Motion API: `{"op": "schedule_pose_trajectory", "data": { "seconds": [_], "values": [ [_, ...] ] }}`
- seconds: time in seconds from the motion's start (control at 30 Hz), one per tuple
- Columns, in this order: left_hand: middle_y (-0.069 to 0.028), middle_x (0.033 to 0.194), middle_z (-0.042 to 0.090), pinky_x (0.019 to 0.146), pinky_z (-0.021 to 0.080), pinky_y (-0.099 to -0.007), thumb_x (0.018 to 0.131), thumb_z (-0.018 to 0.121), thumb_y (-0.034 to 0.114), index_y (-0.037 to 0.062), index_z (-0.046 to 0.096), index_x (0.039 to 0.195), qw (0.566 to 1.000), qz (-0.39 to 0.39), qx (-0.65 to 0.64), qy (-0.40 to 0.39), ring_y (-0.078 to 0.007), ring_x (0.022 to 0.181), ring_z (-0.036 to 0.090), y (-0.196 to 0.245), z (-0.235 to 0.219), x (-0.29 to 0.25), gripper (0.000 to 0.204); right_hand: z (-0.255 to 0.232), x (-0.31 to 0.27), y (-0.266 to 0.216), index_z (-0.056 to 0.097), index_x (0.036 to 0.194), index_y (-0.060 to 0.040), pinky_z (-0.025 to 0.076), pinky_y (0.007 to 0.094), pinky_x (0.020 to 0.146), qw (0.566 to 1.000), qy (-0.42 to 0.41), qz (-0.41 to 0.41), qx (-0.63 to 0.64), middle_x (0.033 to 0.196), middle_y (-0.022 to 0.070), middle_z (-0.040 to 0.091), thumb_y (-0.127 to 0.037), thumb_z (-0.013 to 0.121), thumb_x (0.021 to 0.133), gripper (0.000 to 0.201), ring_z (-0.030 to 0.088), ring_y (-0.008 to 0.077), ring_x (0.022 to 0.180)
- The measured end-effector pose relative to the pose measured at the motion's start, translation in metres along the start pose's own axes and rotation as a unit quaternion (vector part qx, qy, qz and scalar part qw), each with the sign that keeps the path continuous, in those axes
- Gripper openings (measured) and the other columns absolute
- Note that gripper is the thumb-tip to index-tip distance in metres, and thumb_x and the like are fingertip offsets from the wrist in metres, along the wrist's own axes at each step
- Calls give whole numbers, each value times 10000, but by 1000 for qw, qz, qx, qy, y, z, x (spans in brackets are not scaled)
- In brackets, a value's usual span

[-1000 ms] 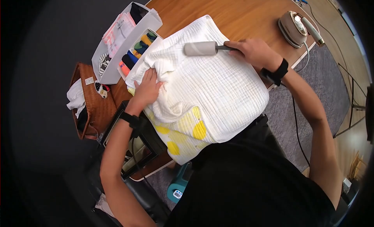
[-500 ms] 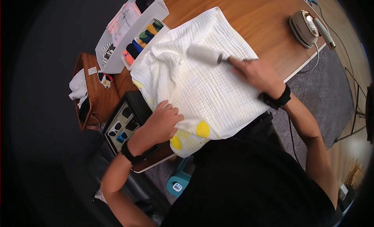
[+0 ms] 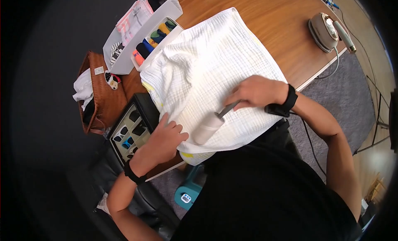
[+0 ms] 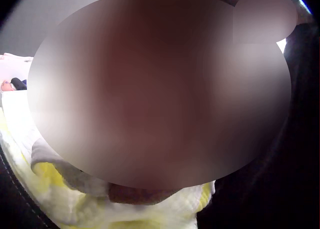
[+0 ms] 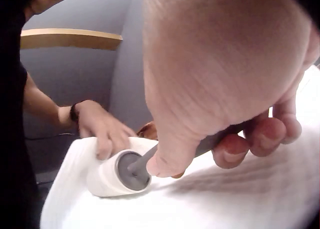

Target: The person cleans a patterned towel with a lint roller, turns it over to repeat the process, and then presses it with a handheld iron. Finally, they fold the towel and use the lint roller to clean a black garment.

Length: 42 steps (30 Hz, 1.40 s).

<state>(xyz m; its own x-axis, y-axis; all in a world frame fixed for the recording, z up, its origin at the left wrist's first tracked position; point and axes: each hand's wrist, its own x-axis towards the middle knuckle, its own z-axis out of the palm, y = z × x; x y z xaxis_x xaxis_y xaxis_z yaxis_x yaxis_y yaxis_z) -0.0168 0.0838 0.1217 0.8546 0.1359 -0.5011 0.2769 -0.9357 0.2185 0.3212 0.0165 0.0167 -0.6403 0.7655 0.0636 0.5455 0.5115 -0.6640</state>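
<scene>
A white quilted cloth (image 3: 232,59) with yellow spots at its lower edge lies spread on the table. My right hand (image 3: 259,92) grips the dark handle (image 5: 205,144) of a lint roller (image 3: 208,128), whose pale cylinder touches the cloth near its lower left part. At the cloth's lower left edge my left hand (image 3: 166,139) rests with its fingers on the fabric; the right wrist view shows these fingers (image 5: 105,141) just beyond the roller. A large blurred patch covers most of the left wrist view, where yellow-spotted cloth (image 4: 50,174) shows below.
White boxes (image 3: 124,69) of folded clothes and rolled socks (image 3: 145,49) stand behind the cloth's left side. A woven basket (image 3: 105,98) and a case of sunglasses (image 3: 128,133) are at the left. An iron (image 3: 323,32) with a cord stands at the back right.
The roller has moved down and left across the cloth with my right hand. My left hand has moved down toward the cloth's near edge, and the yellow-spotted fold there now shows much less.
</scene>
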Motion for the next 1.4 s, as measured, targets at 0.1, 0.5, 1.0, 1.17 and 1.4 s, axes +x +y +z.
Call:
{"op": "schedule_pose_trajectory", "data": {
  "seconds": [0.1, 0.5, 1.0, 1.17, 1.4],
  "values": [
    [-113, 934, 609, 1182, 296, -603, 672, 686, -14, 68, 704, 982, 1000, -15, 22, 9, -325, 1066, 594, -4, 4, -2, 321, -13, -22, 19, 686, 1204, -189, 541, 447, 689, 983, 132, 93, -89, 876, 108, 722, -371, 627, 970, 302, 698, 334, 807],
    [-133, 916, 601, 1157, 323, -602, 700, 666, 6, 45, 657, 928, 999, 16, -3, 51, -349, 1032, 585, -9, 21, 12, 231, -13, -139, -27, 651, 1264, -157, 558, 441, 704, 934, 142, 279, -176, 898, 130, 713, -405, 598, 993, 371, 700, 351, 799],
    [-152, 821, 667, 1150, 311, -604, 876, 665, 241, 61, 730, 934, 992, -72, 25, 104, -337, 944, 656, -26, 27, 17, 200, -31, -164, -23, 672, 1220, -148, 544, 449, 699, 957, 92, 230, -153, 875, 126, 711, -396, 631, 973, 352, 694, 348, 809],
    [-179, 778, 660, 1132, 322, -613, 861, 558, 55, 68, 665, 1023, 974, -207, -4, 89, -380, 876, 671, -18, 8, 11, 194, -51, -156, -29, 673, 1145, -118, 534, 459, 667, 913, 143, 326, -200, 837, 144, 693, -375, 637, 968, 314, 684, 362, 785],
    [-181, 806, 656, 1168, 263, -636, 836, 536, 6, 78, 660, 1076, 975, -204, -2, 90, -374, 934, 661, -29, 3, 4, 280, -47, -146, -43, 675, 1207, -122, 559, 446, 770, 969, 95, 223, -50, 927, 151, 722, -387, 619, 989, 347, 695, 366, 893]
  ]
}}
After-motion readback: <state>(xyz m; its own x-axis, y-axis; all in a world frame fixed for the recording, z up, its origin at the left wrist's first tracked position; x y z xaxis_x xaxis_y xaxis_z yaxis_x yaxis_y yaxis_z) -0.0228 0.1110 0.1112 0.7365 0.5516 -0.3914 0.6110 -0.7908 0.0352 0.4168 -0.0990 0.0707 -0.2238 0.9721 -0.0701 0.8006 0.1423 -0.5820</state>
